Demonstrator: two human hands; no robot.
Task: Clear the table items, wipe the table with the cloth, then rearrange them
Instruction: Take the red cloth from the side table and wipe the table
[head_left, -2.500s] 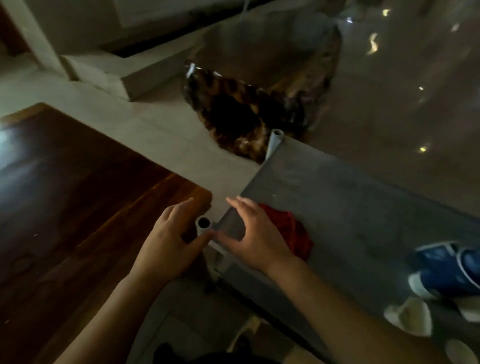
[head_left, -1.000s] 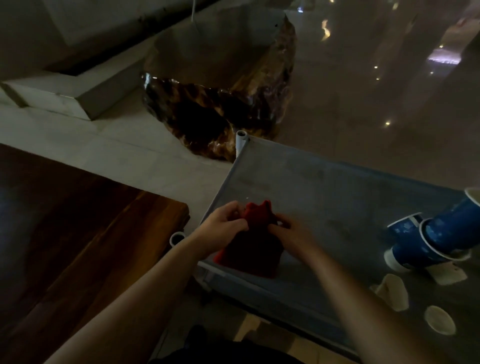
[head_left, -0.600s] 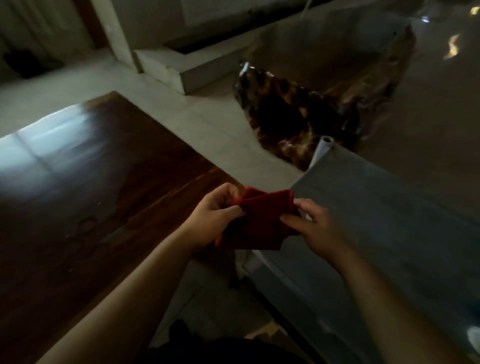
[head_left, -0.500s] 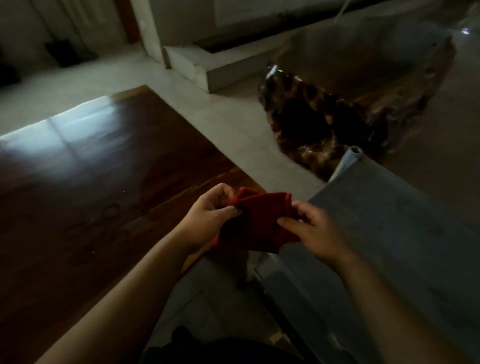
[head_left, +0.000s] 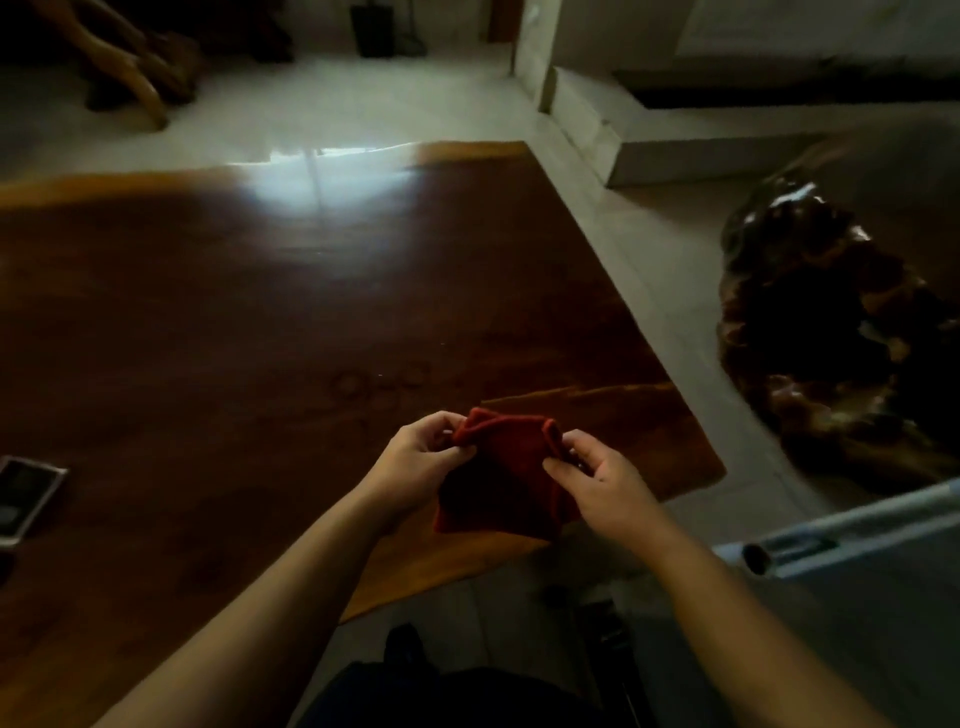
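While my left hand (head_left: 415, 460) and right hand (head_left: 597, 480) are each pinching a top corner of the red cloth (head_left: 501, 475), I am holding it up so it is hanging between them over the near right corner of the dark wooden table (head_left: 234, 322). Well apart at the table's left edge, a flat dark device (head_left: 26, 496) is lying, and a grey metal-framed surface (head_left: 852, 551) is showing to my right.

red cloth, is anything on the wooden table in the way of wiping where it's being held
Nothing visible. Both the left hand and right hand hold the red cloth above the wooden table, whose near corner is bare. The only item, a dark flat object, lies far off at the left edge.
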